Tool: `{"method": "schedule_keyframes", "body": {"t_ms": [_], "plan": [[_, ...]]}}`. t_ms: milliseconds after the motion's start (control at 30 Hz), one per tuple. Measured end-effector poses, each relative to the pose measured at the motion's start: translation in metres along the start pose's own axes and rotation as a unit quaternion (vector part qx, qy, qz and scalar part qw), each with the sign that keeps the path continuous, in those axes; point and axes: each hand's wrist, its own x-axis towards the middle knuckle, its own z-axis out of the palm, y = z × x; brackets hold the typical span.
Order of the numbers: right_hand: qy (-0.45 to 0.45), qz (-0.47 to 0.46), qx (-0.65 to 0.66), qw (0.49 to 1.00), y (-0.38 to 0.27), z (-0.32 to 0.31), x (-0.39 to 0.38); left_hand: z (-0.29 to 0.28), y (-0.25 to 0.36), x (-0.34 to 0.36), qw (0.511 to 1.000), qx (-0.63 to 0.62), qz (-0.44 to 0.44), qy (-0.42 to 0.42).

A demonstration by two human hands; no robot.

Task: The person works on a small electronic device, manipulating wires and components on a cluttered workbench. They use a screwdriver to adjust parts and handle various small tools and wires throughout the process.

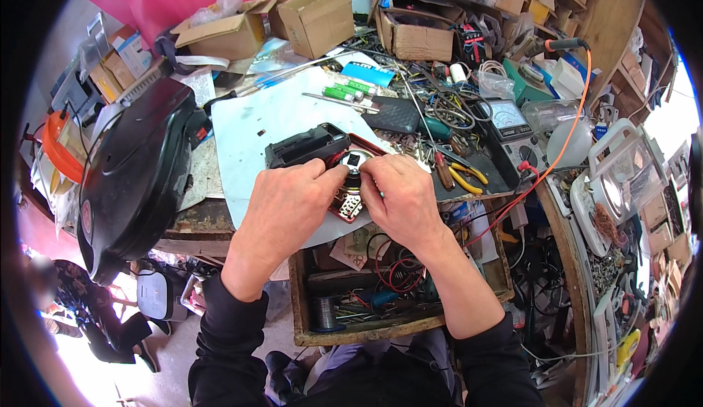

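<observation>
A small opened device (pixel 351 207) with a red-edged case lies in front of me on a white sheet (pixel 242 132). A round metal part and a pale, dotted part show inside it. My left hand (pixel 285 200) is closed in a pinch at the device's left side, beside the round part. From the right, my right hand (pixel 404 193) also pinches at the device, its fingertips close to the left ones. What either hand holds is hidden by the fingers. Just beyond my left hand rests a black plastic housing (pixel 307 145), touching or nearly touching the device.
Green batteries (pixel 343 93) lie on the sheet's far part. To the right are yellow-handled pliers (pixel 469 178), a screwdriver (pixel 444 169) and a multimeter (pixel 511 123). An open wooden drawer (pixel 381 331) below holds a solder spool (pixel 326 313). A bulky black object (pixel 135 176) stands left.
</observation>
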Motion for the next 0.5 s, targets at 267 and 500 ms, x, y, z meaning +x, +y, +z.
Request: {"method": "schedule_keyframes", "body": {"t_ms": [267,500], "plan": [[0.011,-0.003,-0.008,1.000,-0.0007,0.0012,-0.0011,-0.0006,0.0006,0.0006,1.000,-0.003,-0.002,-0.002],[0.002,0.000,-0.011,1.000,-0.0008,0.0001,-0.0011,0.0015,-0.0003,0.0005,1.000,0.004,-0.003,-0.007]]}}
